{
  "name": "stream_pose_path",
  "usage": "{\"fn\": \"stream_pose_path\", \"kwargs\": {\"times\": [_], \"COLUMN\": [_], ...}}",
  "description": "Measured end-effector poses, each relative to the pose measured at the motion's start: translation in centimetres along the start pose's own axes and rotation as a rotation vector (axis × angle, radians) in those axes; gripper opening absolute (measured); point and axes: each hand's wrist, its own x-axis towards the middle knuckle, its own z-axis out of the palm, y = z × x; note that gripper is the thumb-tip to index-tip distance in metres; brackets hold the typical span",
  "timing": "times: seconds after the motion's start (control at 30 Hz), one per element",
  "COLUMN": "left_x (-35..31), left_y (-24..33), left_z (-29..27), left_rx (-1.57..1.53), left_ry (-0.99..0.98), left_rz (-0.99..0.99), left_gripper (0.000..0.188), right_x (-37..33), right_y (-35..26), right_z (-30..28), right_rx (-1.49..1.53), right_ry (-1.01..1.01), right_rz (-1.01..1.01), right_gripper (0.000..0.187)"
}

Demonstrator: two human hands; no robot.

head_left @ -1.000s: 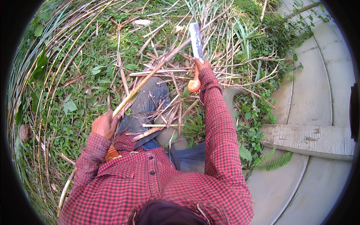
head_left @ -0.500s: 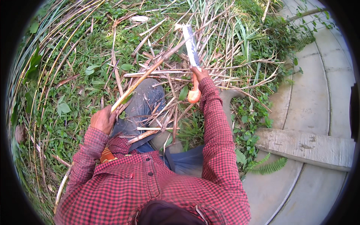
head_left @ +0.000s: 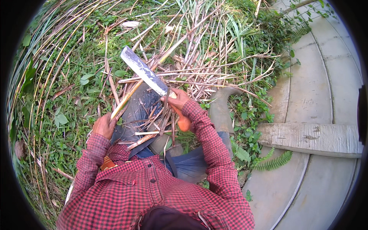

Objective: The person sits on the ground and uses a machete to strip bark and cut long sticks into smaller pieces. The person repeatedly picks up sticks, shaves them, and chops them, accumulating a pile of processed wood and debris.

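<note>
My left hand (head_left: 103, 126) is closed around the near end of a long yellowish stalk (head_left: 128, 98), which slants up and away to the right. In my right hand (head_left: 177, 99) is a machete (head_left: 142, 71) with a broad, worn metal blade and an orange handle. Its blade lies across the stalk, pointing to the far left; I cannot tell whether it touches. Dry husk strips (head_left: 153, 126) are scattered over my dark trouser leg and lap, below the blade.
Cut stalks and dry leaves (head_left: 199, 57) are heaped ahead on the grass. Long green stems (head_left: 42, 84) curve along the left. To the right is pale concrete paving (head_left: 306, 96) with a wooden plank (head_left: 310, 138) across it. A fern (head_left: 274, 161) grows at its edge.
My right hand has drawn the machete nearer and to the left, and the blade has swung from pointing ahead to lying across the stalk. My left hand keeps its hold.
</note>
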Motion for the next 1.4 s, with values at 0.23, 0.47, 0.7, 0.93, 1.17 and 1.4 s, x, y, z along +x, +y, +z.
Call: {"fn": "stream_pose_path", "kwargs": {"times": [0.23,0.47,0.7,0.93,1.17,1.4], "left_x": [-0.8,-0.9,-0.5,0.0,2.7,3.7], "left_y": [-2.0,-0.8,-1.2,-1.6,-4.1,-6.6], "left_z": [3.2,6.3,7.4,7.3,6.4,6.6], "left_rx": [-0.882,-0.156,-0.087,-0.251,-1.029,-1.322], "left_ry": [-0.669,-0.135,-0.107,-0.081,-0.676,-1.045], "left_rz": [-0.237,-0.007,-0.036,0.055,-0.327,-0.415], "left_gripper": [0.040,0.039,0.038,0.047,0.047,0.047], "right_x": [4.5,5.3,0.8,-3.3,0.5,6.0], "right_y": [-1.1,0.5,0.6,2.8,1.2,4.4], "right_z": [-8.0,-10.1,-8.2,-5.0,-5.6,-8.0], "right_rx": [-0.013,-0.137,-0.253,-0.120,0.084,0.145], "right_ry": [0.221,0.223,-0.086,0.040,0.307,0.459], "right_rz": [0.602,0.751,0.592,0.454,0.543,0.513], "right_gripper": [0.055,0.066,0.068,0.055,0.047,0.038]}}
